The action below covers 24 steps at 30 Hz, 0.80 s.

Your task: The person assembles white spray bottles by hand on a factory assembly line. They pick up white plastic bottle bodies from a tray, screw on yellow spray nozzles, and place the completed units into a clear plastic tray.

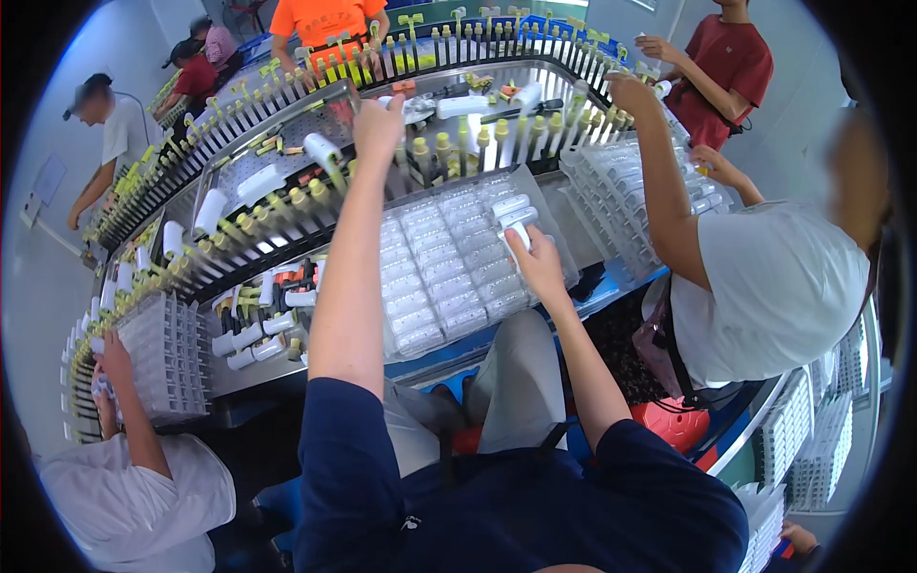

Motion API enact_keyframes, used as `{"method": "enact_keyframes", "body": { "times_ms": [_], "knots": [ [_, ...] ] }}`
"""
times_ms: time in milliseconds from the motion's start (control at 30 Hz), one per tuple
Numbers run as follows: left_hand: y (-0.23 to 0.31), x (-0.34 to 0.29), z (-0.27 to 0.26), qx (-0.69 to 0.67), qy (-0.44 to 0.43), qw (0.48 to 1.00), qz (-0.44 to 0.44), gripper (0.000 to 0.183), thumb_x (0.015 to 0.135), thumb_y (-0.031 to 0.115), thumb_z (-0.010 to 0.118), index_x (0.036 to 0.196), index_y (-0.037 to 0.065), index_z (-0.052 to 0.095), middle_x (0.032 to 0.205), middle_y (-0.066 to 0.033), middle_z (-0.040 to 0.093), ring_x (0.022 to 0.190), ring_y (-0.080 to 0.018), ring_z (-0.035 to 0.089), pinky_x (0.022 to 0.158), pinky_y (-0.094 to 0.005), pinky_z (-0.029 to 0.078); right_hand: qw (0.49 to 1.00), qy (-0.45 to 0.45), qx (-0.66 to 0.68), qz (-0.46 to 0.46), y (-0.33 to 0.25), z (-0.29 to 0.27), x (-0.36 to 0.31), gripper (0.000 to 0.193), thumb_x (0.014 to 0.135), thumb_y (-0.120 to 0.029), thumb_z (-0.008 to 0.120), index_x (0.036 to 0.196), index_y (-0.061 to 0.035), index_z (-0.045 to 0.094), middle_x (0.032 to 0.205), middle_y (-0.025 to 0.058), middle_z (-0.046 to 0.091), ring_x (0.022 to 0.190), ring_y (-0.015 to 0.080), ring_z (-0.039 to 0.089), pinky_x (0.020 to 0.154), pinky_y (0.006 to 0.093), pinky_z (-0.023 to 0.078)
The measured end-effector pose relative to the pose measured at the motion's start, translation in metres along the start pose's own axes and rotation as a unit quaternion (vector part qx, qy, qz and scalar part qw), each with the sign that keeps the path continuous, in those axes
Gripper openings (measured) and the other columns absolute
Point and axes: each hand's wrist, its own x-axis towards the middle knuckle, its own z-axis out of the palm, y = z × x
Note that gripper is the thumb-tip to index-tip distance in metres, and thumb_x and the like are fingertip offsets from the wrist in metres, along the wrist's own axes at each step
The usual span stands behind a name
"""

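Observation:
My left hand (380, 132) reaches far over the row of pegs, its fingers curled; what they hold, if anything, I cannot make out. My right hand (537, 260) is closed on a white plastic cylindrical part (517, 236) above the far right part of a clear plastic blister tray (444, 258). Another white part (509, 206) lies in the tray just beyond it. The tray's other pockets look clear and shiny. Yellow-tipped pegs (420, 153) stand upright along the conveyor, just beyond the tray.
A metal conveyor bed (287, 143) carries white parts and small pieces. Loose white, black and orange parts (258, 329) lie left of my tray. Stacked clear trays stand at left (172, 358) and right (621, 205). Co-workers sit close on both sides (774, 286); others work across.

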Motion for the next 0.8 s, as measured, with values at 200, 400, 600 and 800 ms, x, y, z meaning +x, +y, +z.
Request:
{"method": "enact_keyframes", "body": {
  "times_ms": [200, 400, 600, 800],
  "knots": [
    [-0.005, 0.01, -0.026, 0.251, -0.144, 0.955, 0.064, 0.052, 0.098, 0.047, 0.069, 0.12, 0.0, 0.074, 0.12, -0.0228, 0.076, 0.113, -0.0405, 0.073, 0.096, -0.0509, 0.058, 0.999, 0.001, -0.032, 0.019, 0.001, -0.005, -0.003, 0.05, 0.103, -0.051, 0.067, 0.103, -0.0014, 0.071, 0.074, 0.0102, 0.07, 0.069, 0.0204, 0.069, 0.067, 0.0376, 0.051],
    [-0.064, -0.028, -0.047, 0.25, 0.105, 0.94, 0.205, 0.041, 0.093, 0.047, 0.07, 0.102, 0.007, 0.065, 0.093, -0.0161, 0.075, 0.082, -0.0398, 0.074, 0.068, -0.0546, 0.056, 0.999, -0.007, 0.052, 0.013, 0.0, -0.008, 0.002, 0.039, 0.104, -0.041, 0.069, 0.105, -0.0016, 0.069, 0.077, 0.0053, 0.068, 0.067, 0.0132, 0.061, 0.064, 0.0338, 0.048],
    [-0.099, -0.029, -0.101, 0.357, 0.146, 0.886, 0.258, 0.035, 0.091, 0.038, 0.074, 0.108, 0.008, 0.067, 0.108, -0.0137, 0.073, 0.112, -0.034, 0.069, 0.091, -0.054, 0.053, 0.987, 0.083, 0.124, -0.06, -0.055, -0.014, 0.074, 0.032, 0.106, -0.033, 0.068, 0.109, -0.0004, 0.069, 0.078, 0.0048, 0.071, 0.071, 0.0084, 0.065, 0.063, 0.0285, 0.05],
    [-0.065, -0.148, -0.046, 0.151, 0.138, 0.904, 0.376, 0.03, 0.087, 0.014, 0.074, 0.115, 0.006, 0.064, 0.117, -0.012, 0.066, 0.112, -0.0329, 0.062, 0.097, -0.0509, 0.048, 0.968, 0.197, -0.153, -0.027, -0.123, -0.015, 0.215, 0.068, 0.1, -0.055, 0.063, 0.113, 0.0117, 0.07, 0.109, 0.0336, 0.074, 0.112, 0.0407, 0.074, 0.097, 0.0481, 0.056]
  ]
}}
